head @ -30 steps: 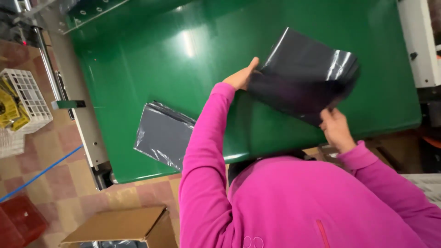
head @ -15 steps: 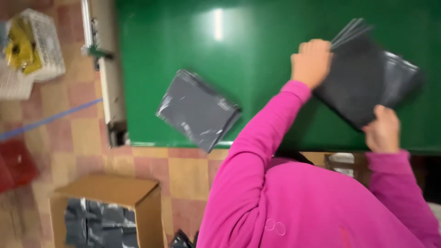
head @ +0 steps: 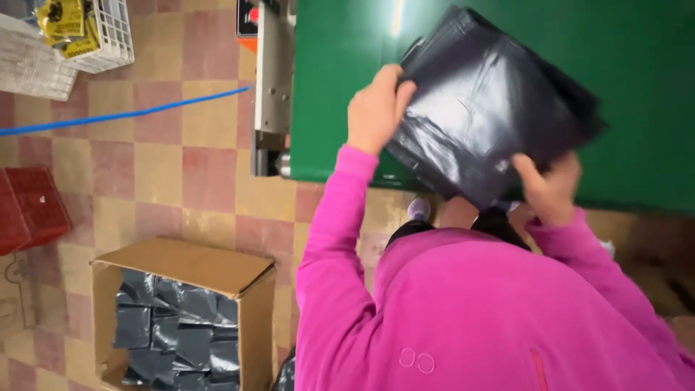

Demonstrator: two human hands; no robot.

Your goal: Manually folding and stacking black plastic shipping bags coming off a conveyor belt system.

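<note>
Both of my hands grip a stack of dark grey plastic bags (head: 485, 108) held tilted over the green belt (head: 637, 65). My left hand (head: 376, 108) clasps the stack's left edge with the fingers on top. My right hand (head: 550, 188) holds the lower right corner from beneath, near the belt's front edge. My pink sleeves and top fill the lower right of the view.
An open cardboard box (head: 188, 268) with several dark bags inside stands on the tiled floor at lower left. The belt's metal side frame (head: 274, 80) runs along its left edge. A red crate (head: 32, 210), a white basket (head: 101, 36) and a blue line (head: 123, 114) lie further left.
The view has swung right and closer. The single dark bag that lay on the belt is out of sight. The stack in my hands sits nearer the belt's front edge.
</note>
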